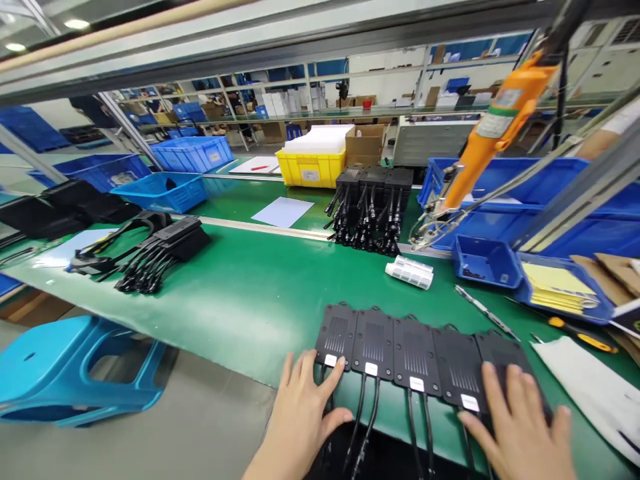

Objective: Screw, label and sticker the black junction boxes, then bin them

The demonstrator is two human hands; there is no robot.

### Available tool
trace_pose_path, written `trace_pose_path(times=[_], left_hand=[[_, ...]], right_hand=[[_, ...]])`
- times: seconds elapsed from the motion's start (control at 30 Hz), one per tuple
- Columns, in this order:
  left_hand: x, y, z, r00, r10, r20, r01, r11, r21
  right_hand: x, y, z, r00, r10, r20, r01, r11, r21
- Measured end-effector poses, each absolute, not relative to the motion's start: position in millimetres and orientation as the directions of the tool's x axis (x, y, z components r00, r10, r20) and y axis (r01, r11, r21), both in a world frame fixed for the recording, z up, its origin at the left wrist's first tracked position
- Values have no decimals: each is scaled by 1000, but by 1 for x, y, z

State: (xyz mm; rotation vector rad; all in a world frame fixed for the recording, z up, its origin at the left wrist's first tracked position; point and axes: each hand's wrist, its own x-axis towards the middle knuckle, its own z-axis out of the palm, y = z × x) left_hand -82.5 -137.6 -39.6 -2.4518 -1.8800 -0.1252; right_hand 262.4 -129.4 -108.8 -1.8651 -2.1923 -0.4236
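Note:
Several flat black plastic boxes with ribbed tops lie side by side in a row on the green bench, among them a middle box. Each visible front end has a small white label, and black cables run from the boxes toward me over the bench edge. My left hand rests at the leftmost box, fingers spread, the index fingertip by its label. My right hand lies with fingers apart over the rightmost box, covering its lower part. Neither hand is closed around anything.
Behind the row lie white label rolls, a pen-like tool and a blue bin. An orange electric screwdriver hangs at right. Cabled black units lie at left; more stand near the yellow crate. A blue stool stands left.

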Motion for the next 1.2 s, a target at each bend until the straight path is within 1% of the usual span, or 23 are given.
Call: trace_pose_path(times=[0.07, 0.1, 0.13, 0.17, 0.2, 0.23, 0.27, 0.3, 0.33, 0.37, 0.43, 0.5, 0.57, 0.63, 0.7, 0.77, 0.83, 0.87, 0.93, 0.97, 1.03, 1.1, 1.2], left_hand=[[-72, -135, -35, 304, 936, 175, 952, -307, -13], [-65, -131, -31, 339, 920, 195, 939, -343, -14], [-57, -126, -27, 384, 903, 191, 921, -390, -8], [-46, -119, -22, 439, 884, 160, 895, -445, 3], [-34, -110, -17, 496, 861, 112, 866, -501, 18], [-21, -100, -13, 540, 840, 55, 840, -542, 35], [-6, -89, -10, 571, 821, -3, 820, -570, 55], [9, -78, -8, 596, 801, -53, 802, -592, 82], [25, -67, -8, 618, 782, -81, 785, -609, 113], [42, -57, -10, 647, 758, -89, 761, -631, 151], [74, -41, -17, 725, 687, -54, 679, -698, 227], [102, -32, -25, 781, 624, -29, 611, -753, 246], [124, -29, -29, 792, 608, -58, 605, -767, 212], [136, -29, -27, 784, 614, -94, 619, -762, 191], [135, -29, -20, 781, 619, -82, 617, -745, 255], [123, -30, -12, 771, 636, -23, 585, -695, 419], [104, -30, -9, 745, 667, 32, 514, -604, 609], [94, -29, -9, 734, 678, 51, 470, -559, 683], [74, -28, -14, 727, 682, 78, 401, -513, 759], [66, -28, -19, 734, 675, 74, 392, -510, 765], [55, -27, -27, 756, 654, 29, 434, -535, 725], [52, -28, -33, 767, 641, -20, 507, -587, 631], [56, -28, -36, 764, 645, -26, 577, -665, 475]], right_hand=[[233, -134, -91, -308, 856, 416, 947, 318, 48], [222, -135, -80, -441, 804, 399, 880, 475, 15], [215, -135, -67, -586, 723, 366, 763, 645, -53], [213, -135, -56, -697, 628, 345, 616, 771, -160], [215, -136, -46, -742, 589, 322, 515, 807, -289], [220, -137, -38, -732, 602, 319, 473, 787, -397], [229, -138, -34, -665, 674, 323, 507, 724, -467], [240, -139, -34, -543, 775, 324, 601, 628, -494], [252, -140, -37, -388, 856, 343, 715, 514, -474], [264, -142, -44, -240, 894, 379, 816, 397, -419], [283, -142, -62, -49, 893, 447, 936, 197, -291], [294, -142, -82, 9, 881, 473, 969, 110, -222], [300, -143, -95, 30, 882, 470, 967, 93, -237], [306, -145, -98, 96, 893, 440, 946, 55, -318], [316, -148, -93, 179, 936, 302, 883, -17, -469], [328, -151, -87, 199, 976, 87, 751, -95, -654], [336, -153, -85, 141, 987, -73, 579, -142, -803], [337, -153, -86, 111, 988, -110, 498, -151, -854], [333, -153, -89, 110, 986, -123, 377, -156, -913], [329, -152, -91, 140, 983, -114, 347, -157, -925], [320, -151, -94, 215, 974, -74, 356, -149, -923], [314, -150, -92, 257, 966, -22, 433, -135, -891], [314, -151, -86, 261, 963, 71, 583, -99, -807]])
